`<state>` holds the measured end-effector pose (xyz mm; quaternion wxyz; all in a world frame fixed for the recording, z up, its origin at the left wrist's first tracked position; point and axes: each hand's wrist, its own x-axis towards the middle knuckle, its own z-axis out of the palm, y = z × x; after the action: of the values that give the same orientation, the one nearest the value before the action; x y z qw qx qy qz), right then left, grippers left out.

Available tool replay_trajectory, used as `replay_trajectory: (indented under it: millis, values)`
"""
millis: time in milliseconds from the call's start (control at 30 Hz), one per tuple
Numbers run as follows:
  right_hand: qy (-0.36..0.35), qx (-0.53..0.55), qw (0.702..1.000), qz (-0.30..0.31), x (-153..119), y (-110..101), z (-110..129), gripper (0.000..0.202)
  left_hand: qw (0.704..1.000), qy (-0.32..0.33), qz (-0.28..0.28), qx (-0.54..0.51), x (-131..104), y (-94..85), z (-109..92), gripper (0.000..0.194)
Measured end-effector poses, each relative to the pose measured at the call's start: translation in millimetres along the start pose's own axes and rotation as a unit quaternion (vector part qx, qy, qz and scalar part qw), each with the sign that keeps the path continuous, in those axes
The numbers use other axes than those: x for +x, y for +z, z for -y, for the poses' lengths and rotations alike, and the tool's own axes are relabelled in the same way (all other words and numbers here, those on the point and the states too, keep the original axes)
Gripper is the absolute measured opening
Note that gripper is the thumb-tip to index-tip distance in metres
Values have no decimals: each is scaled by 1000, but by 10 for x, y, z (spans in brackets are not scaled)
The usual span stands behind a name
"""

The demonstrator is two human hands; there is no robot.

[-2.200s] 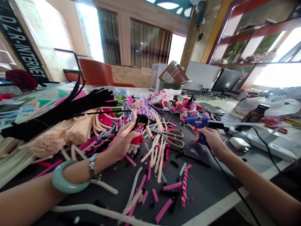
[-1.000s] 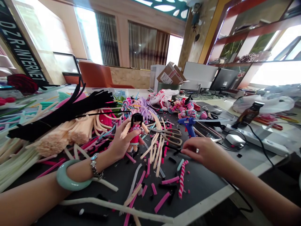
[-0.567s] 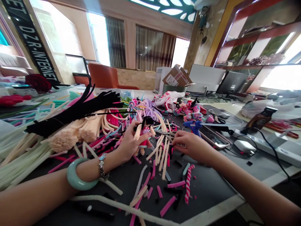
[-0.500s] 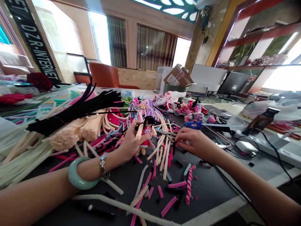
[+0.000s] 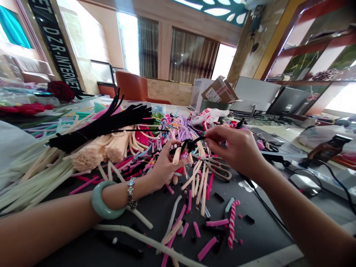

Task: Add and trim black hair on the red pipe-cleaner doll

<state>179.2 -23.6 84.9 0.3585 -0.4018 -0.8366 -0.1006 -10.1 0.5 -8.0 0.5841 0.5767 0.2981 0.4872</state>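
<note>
Black strip [image 5: 199, 139] raised to doll [image 5: 188, 145]

The right hand [image 5: 236, 148] has risen from beside the scissors [image 5: 219, 167], fingertips pinching the strip at the doll's head. The left hand [image 5: 162, 168] stays curled round the doll above the bench [image 5: 258, 226]; both now serve it.

**Doll at mid-frame, stem bundles left, scissors right**

The doll [image 5: 186, 152] sits in the left hand [image 5: 162, 167]; a strand [image 5: 198, 140] spans from its head to the right hand [image 5: 236, 148], at upper right of it. Below that hand, the scissors [image 5: 209, 160] lie on the desk [image 5: 258, 237], blades among loose stems [image 5: 200, 181]. Left of centre, one of the stem bundles [image 5: 89, 155] carries another on top. Cut pieces [image 5: 207, 248] scatter at lower centre, beside a twisted stick [image 5: 233, 224]. Behind, a cardboard box [image 5: 218, 90] rests on a bin [image 5: 214, 106], between a chair [image 5: 130, 87] and a monitor [image 5: 256, 92].
</note>
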Motion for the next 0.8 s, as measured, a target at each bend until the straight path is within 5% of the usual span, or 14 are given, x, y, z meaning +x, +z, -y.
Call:
replay_trajectory:
  millis: [800]
  values:
    - [75, 31, 995, -50, -84, 231, 34, 8, 999, 28, -1, -25, 33, 22, 12, 50]
